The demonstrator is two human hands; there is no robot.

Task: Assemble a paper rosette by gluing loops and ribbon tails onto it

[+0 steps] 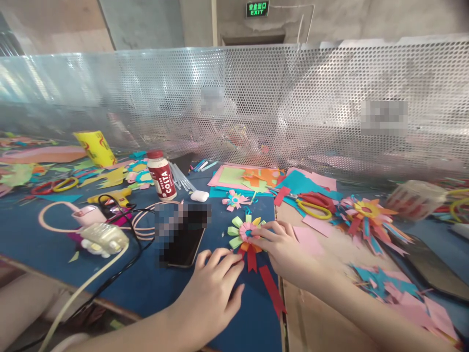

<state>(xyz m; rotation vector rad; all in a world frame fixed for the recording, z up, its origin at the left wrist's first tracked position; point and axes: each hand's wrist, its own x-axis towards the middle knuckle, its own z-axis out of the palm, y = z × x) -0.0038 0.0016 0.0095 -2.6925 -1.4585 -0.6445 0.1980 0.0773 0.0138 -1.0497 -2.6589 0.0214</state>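
Note:
A paper rosette (242, 231) of green, yellow, pink and orange loops with red ribbon tails (270, 287) lies on the blue table cover (146, 288). The fingertips of my right hand (284, 247) press on the rosette's pink centre. Flat on the cover just left of the red tails rests my left hand (214, 288), fingers together, its fingertips close to the rosette. Neither hand grips anything.
A dark phone (185, 239) lies left of my hands. Behind it stand a Costa bottle (161, 175), an earbud case (200, 196), a glue gun (110, 196) and cables. Scissors (311, 204), paper sheets and a larger paper flower (366, 215) lie right. A perforated metal screen (256, 102) closes the back.

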